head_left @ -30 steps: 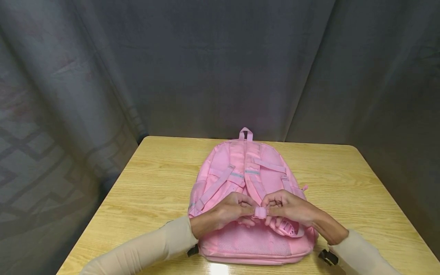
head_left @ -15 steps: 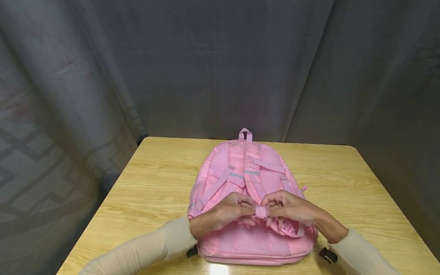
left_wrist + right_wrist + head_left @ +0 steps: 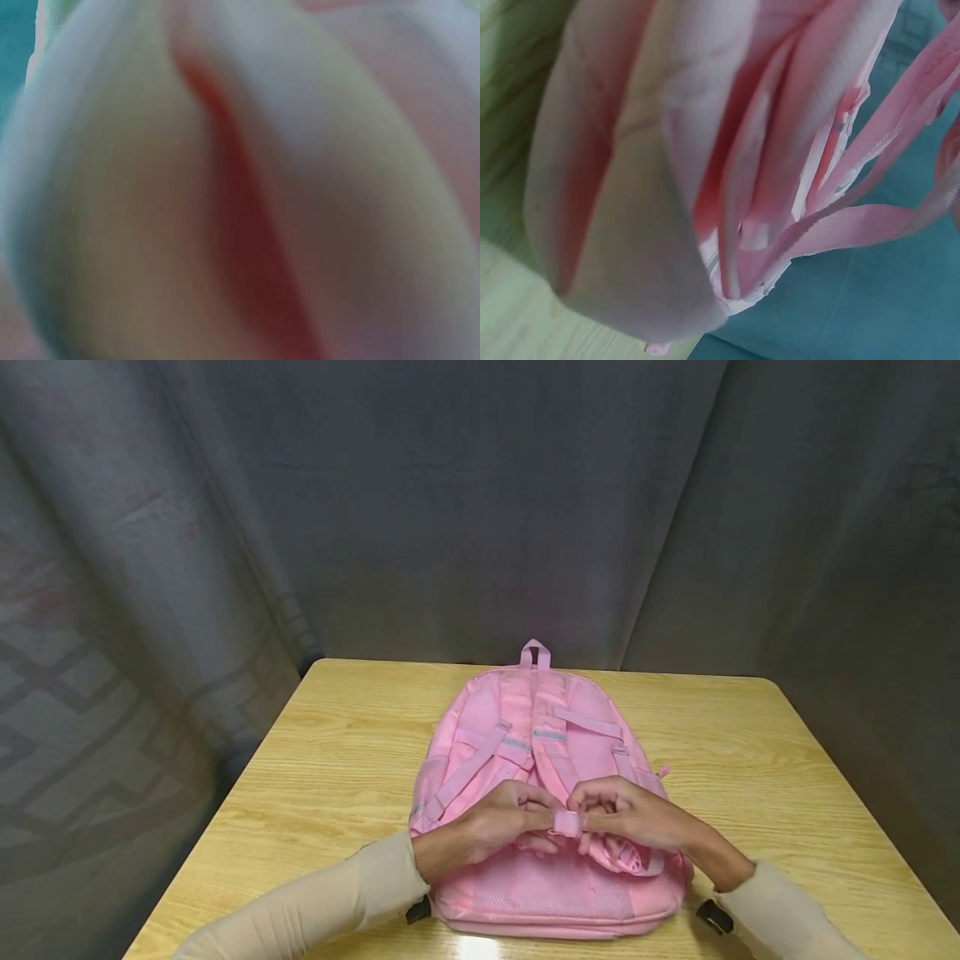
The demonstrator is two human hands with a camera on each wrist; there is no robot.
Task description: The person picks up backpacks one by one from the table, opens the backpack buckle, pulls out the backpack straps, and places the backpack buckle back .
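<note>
Backpack (image 3: 592, 756) is our landmark: it lies flat on the surface (image 3: 352, 760), straps up, its long axis running from the near hem to the top loop (image 3: 536, 654) at the far end. We find the pink clip (image 3: 567, 824) over the backpack's lower middle, squarely between our hands; the line from hand to hand through it runs across the backpack's width. Neither hand is nearer, since both touch the clip: our left hand (image 3: 498, 818) pinches its left end, our right hand (image 3: 641, 814) its right end, thumbs uppermost. The left wrist view is too blurred for us to tell more. We count one backpack, one clip, one top loop, two hands, and one slotted pink piece (image 3: 628, 857) just below our right hand, over the backpack's lower right.
</note>
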